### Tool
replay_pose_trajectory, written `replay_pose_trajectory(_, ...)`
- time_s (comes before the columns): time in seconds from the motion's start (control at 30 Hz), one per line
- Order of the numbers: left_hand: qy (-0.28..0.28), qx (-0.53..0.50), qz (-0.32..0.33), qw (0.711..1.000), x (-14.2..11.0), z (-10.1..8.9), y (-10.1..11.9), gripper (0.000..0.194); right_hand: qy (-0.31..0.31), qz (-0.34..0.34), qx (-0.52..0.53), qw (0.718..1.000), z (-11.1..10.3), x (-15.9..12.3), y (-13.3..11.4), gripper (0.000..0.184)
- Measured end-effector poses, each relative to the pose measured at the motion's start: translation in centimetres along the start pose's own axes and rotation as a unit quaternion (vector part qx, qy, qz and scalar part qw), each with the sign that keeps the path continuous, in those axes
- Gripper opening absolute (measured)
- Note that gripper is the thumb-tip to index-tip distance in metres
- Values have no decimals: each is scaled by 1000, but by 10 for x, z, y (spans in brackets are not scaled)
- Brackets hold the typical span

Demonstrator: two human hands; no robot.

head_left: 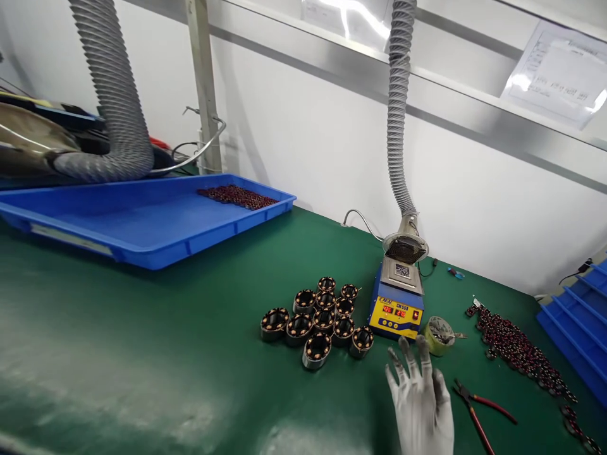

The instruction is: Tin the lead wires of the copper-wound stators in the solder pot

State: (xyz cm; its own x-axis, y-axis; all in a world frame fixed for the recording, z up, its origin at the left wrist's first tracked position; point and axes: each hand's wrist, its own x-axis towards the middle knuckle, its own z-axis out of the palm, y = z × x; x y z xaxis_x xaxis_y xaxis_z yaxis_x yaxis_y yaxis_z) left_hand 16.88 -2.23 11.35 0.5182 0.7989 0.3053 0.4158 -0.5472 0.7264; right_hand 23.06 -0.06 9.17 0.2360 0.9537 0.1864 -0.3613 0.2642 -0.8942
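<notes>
My left hand [422,398], in a white glove with blackened fingertips, reaches up from the bottom edge, right of centre. Its fingers are stretched out and apart, with nothing held. Just beyond the fingertips stands a blue and yellow solder pot [396,303] with red digits lit on its front. A small yellowish-green cup [439,336] with something stick-like across its rim is right of it. Left of the hand stand several round stators [325,319], grouped together, copper showing inside. Red-handled pliers [474,400] lie open to the right. My right hand is out of view.
A large blue tray [156,237] on the left holds small dark-red parts [237,196]. More such parts [516,347] are heaped at right, beside blue stacked trays [578,322]. A grey flexible duct [398,114] hangs to a round hood [405,246] over the pot.
</notes>
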Motion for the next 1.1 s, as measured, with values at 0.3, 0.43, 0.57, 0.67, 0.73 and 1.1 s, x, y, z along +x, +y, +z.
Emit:
replay_pose_trajectory(0.3, -87, 77, 26, 993, -8, -33, -32, 8, 114, 109, 117, 981, -31, -8, 14, 21)
replay_pose_trajectory(0.43, 36, 293, 43, 954, 7, -78, -74, 42, 222, 166, 182, 944, -34, -17, 22, 23)
replay_pose_trajectory(0.57, 34, 406, 64, 911, 45, -79, -96, 21, 215, 155, 175, 948, -26, -22, 28, 21)
replay_pose_trajectory(0.67, 9, 379, 77, 922, 40, -64, -93, 15, 217, 134, 177, 950, -26, -22, 32, 17)
replay_pose_trajectory(0.73, -6, 328, 70, 942, 22, -54, -87, 26, 222, 124, 180, 950, -27, -21, 35, 16)
replay_pose_trajectory(1.1, -101, -87, -3, 991, -28, -59, -82, 26, -25, 241, 122, 962, -11, -42, 22, 52)
